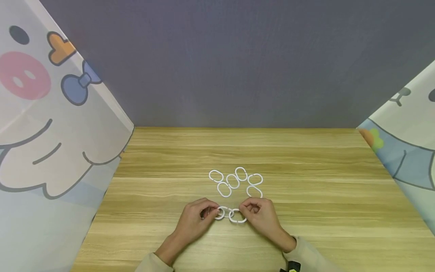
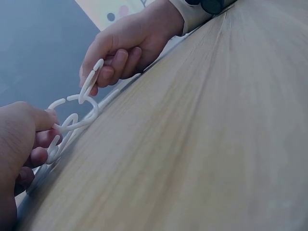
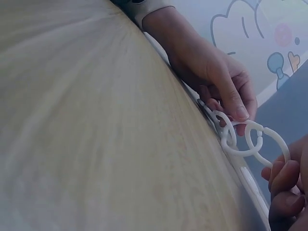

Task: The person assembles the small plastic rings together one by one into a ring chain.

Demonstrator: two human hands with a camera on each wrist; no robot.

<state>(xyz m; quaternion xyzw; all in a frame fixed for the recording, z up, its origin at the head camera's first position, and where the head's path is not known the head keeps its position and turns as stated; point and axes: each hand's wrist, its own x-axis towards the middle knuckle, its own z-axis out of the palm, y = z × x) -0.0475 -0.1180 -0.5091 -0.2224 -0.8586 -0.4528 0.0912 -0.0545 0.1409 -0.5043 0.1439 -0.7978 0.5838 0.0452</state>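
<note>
Three white plastic chain links are joined in a short row between my hands, low above the wooden table. My left hand (image 1: 197,217) pinches the middle link (image 2: 79,126) between thumb and finger, where the left link (image 3: 232,124) hangs through it. The right link (image 1: 238,222), threaded through the middle one, is pinched at its outer end by my right hand (image 1: 261,215). Narrow gaps show in some links. My left fingertips partly hide the left link in the head view.
Several loose white links (image 1: 216,170) lie close together on the wooden table (image 1: 306,170) just beyond my hands. A grey wall (image 1: 238,68) rises behind the table. Cartoon-printed panels (image 1: 102,132) flank it on both sides.
</note>
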